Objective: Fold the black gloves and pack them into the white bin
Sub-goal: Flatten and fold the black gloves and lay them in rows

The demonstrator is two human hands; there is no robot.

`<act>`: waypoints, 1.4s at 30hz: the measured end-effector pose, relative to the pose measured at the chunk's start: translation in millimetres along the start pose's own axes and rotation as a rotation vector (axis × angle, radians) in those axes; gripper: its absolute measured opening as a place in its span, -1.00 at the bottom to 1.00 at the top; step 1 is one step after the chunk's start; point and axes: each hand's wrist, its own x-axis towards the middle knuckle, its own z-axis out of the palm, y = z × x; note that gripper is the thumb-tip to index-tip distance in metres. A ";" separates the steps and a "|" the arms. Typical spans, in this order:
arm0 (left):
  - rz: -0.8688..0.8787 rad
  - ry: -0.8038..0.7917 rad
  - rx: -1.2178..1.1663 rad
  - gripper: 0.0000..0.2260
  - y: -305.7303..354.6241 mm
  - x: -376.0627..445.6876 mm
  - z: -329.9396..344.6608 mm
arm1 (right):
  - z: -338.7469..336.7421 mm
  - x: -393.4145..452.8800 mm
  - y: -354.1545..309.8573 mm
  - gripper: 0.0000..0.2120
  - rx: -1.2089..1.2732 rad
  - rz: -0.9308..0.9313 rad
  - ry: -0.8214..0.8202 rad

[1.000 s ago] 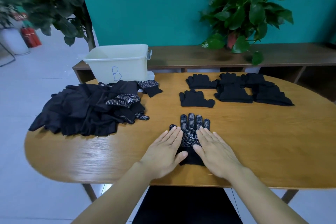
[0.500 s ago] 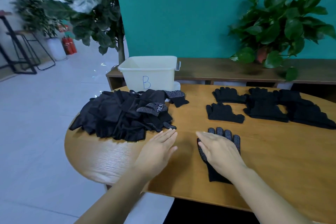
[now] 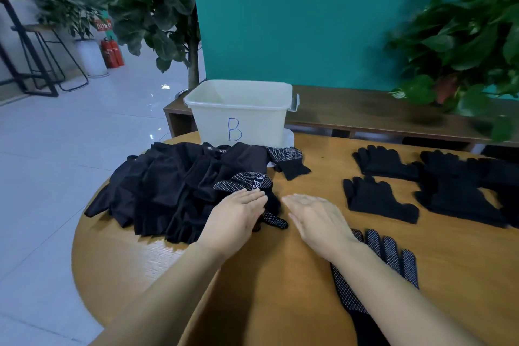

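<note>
Head view, the only one I have. Surface: oval wooden table (image 3: pixel 280 275), light oak grain, rounded end at left. Behind it a darker wooden bench (image 3: pixel 379 112) runs along a teal wall (image 3: pixel 295 14). Floor at left is glossy white tile (image 3: pixel 56 149), reflecting light. Far left: black metal stools (image 3: pixel 36 56), a white planter (image 3: pixel 91 57), red fire extinguishers (image 3: pixel 112 52). Leafy tree (image 3: pixel 157 8) behind the bin; potted green plant (image 3: pixel 463 36) on the bench at right.

White bin (image 3: pixel 238 118), marked "B" in blue, stands at the far table edge; I see nothing inside from this angle.

Unfolded heap of black gloves (image 3: pixel 174 191) lies left of centre, just in front of the bin, some dotted palms up. Flat black gloves (image 3: pixel 438 185) lie at right in several groups. One dotted glove (image 3: pixel 390 255) lies palm up near the front, partly under the right forearm.

Left hand (image 3: pixel 238 216): fingers straight and together, palm down, resting on the right edge of the heap; I see no grip on anything. Right hand (image 3: pixel 317 219): fingers extended, slightly spread, palm down low above bare wood just right of the heap; contact with the table I cannot tell. It holds nothing
</note>
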 end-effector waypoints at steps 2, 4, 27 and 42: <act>-0.024 -0.024 -0.003 -0.76 -11.9 4.5 9.4 | 13.0 18.6 3.3 -0.69 0.032 -0.029 0.021; -0.055 -0.049 -0.023 -0.74 -20.1 3.4 15.4 | 24.6 33.7 6.2 -0.61 0.057 -0.059 0.021; -0.092 0.124 -0.110 -0.74 25.1 5.0 -38.0 | -40.7 16.5 -10.7 -0.82 0.496 0.108 0.011; -0.359 -0.144 -0.863 -0.85 120.3 8.7 -148.8 | -177.3 -62.2 -10.4 -0.92 0.943 0.301 0.017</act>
